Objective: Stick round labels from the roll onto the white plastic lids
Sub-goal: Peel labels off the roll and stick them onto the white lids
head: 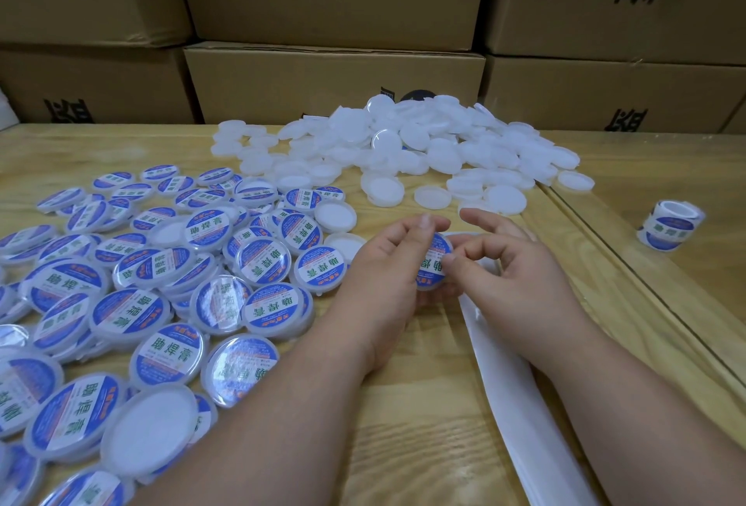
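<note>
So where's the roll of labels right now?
The label roll stands alone on the wooden table, far right in the head view, beyond the right hand and right of the plain white lids.

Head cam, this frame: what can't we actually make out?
- Lid in the hands: mostly covered by the left hand and right hand; whether its label is fully pressed down is unclear.
- Backing strip: runs under the right forearm and off the bottom edge.
- Dark round object behind the unlabelled lid pile: mostly hidden, unidentifiable.
- Label roll: print too small to read.
</note>
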Motion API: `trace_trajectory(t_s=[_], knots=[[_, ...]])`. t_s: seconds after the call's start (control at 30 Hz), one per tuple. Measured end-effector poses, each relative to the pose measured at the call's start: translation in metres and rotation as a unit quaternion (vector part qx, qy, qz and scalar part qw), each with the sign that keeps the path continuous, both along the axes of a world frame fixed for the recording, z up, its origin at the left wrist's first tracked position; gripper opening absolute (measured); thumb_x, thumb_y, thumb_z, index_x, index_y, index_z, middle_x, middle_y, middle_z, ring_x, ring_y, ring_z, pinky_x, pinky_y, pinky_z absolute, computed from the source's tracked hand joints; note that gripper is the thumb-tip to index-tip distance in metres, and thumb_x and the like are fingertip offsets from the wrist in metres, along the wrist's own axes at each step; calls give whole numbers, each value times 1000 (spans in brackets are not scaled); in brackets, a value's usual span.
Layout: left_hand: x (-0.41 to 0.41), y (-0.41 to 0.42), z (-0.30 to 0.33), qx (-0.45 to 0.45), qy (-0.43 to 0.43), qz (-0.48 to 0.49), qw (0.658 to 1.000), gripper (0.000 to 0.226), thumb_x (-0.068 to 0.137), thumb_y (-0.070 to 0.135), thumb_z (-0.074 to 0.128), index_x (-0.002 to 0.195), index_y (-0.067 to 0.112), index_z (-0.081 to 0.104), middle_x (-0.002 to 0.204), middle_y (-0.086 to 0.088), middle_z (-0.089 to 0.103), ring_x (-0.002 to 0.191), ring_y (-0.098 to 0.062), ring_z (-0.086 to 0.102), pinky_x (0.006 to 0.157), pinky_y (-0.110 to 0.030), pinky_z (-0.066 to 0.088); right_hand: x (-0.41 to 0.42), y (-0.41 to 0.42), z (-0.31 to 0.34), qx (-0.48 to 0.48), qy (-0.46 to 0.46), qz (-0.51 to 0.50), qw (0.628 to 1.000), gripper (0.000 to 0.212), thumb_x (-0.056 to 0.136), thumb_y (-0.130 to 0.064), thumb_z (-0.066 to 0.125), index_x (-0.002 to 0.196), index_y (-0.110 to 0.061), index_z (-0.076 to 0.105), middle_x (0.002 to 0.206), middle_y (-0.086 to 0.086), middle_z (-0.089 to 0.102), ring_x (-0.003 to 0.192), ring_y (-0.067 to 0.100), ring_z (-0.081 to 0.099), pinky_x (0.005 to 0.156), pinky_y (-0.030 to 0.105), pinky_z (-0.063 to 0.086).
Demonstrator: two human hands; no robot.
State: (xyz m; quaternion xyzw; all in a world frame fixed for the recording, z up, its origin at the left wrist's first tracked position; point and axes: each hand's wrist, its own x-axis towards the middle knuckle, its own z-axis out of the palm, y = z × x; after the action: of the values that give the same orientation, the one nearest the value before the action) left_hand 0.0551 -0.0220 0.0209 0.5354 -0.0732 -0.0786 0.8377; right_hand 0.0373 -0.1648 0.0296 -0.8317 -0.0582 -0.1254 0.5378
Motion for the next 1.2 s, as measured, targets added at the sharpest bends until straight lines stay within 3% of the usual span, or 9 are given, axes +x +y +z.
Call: trace_trajectory(t_s=[0.17,0.3,0.53,0.67,0.87,1.0,1.13,1.2], knots=[[2,-1,-3,13,-10,3,1000,17,89,42,61,88,36,76,106,-10,76,98,-31,73,74,-35,58,-1,0,0,2,4,-2,1000,27,87,-17,73,61,-24,74,109,-26,70,134,-11,39,98,10,28],[2,1,-7,23,-21,-14,999,25,100,23,56,89,37,73,110,-7,77,99,-29,74,78,-38,59,-1,0,-1,-2,3,-9,1000,26,87,-19,73,62,-23,74,108,-26,70,132,-11,40,96,9,29],[4,2,-11,20,-29,-29,999,20,103,5,52,110,20,63,113,-6,76,105,-29,73,83,-39,59,1,1,-2,-11,-3,-27,1000,23,84,-23,70,65,-34,76,115,-28,66,133,-8,40,101,17,32],[5,3,-11,9,-29,-35,999,20,100,5,54,110,19,63,113,-6,76,105,-27,73,81,-35,59,2,-1,-3,-15,-10,-21,1000,26,87,-18,70,68,-34,75,101,-50,58,126,-14,42,95,12,30],[6,3,-13,1,-32,-37,999,25,89,12,63,113,19,63,115,-7,75,108,-28,72,93,-45,57,2,-1,-4,-30,-23,-43,998,13,76,-33,68,65,-36,74,105,-51,54,123,-17,40,89,8,29],[6,3,-13,-15,-32,-50,998,33,85,11,63,117,19,62,117,-9,75,112,-28,71,97,-45,56,3,-1,-5,-26,-22,-72,997,15,73,-37,76,60,-30,68,106,-32,63,123,-8,45,86,8,30],[5,4,-13,-18,-47,-45,998,36,88,5,66,120,21,61,114,-6,76,111,-24,71,88,-33,59,6,-7,-7,-17,-29,-103,994,35,76,-37,82,57,-21,57,109,-21,63,122,6,53,97,28,40],[5,4,-13,-5,-52,-39,998,36,94,0,64,121,22,58,111,-5,77,107,-24,73,82,-29,60,7,-9,-7,20,-32,-104,994,37,80,-40,81,59,-20,57,108,-17,66,119,7,57,96,30,41]])
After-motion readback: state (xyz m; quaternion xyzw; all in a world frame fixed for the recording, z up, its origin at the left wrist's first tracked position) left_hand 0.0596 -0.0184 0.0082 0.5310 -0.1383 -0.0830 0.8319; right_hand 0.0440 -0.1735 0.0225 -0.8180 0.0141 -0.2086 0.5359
